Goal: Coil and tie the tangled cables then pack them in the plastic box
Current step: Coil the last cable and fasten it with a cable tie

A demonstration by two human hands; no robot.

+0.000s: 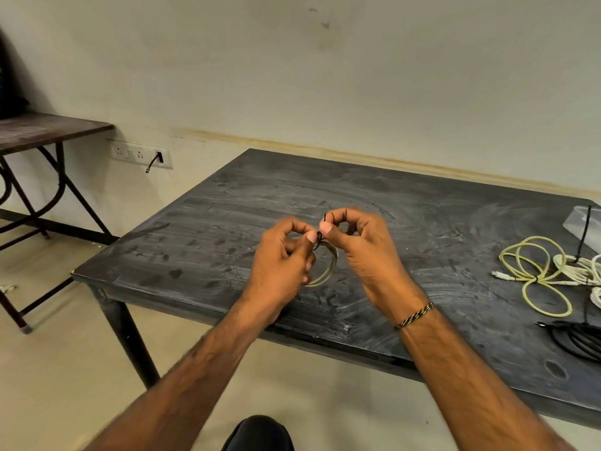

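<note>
Above the middle of the dark table (227, 229), both hands work on a small pale coiled cable (329, 271). My left hand (283, 265) grips the coil, thumb and forefinger pinching at its top. My right hand (361, 245) pinches a thin black tie (320, 234) that wraps the coil; its end sticks up between the fingertips. Much of the coil is hidden behind my left hand. A clear plastic box (582, 222) sits at the table's right edge, partly cut off.
At the right lie a tied yellow cable (533, 271), white cables (582, 265) and a black cable coil (579, 340). A second table (39, 131) stands at the left by a wall socket panel (140, 154). My dark shoe (260, 434) shows below.
</note>
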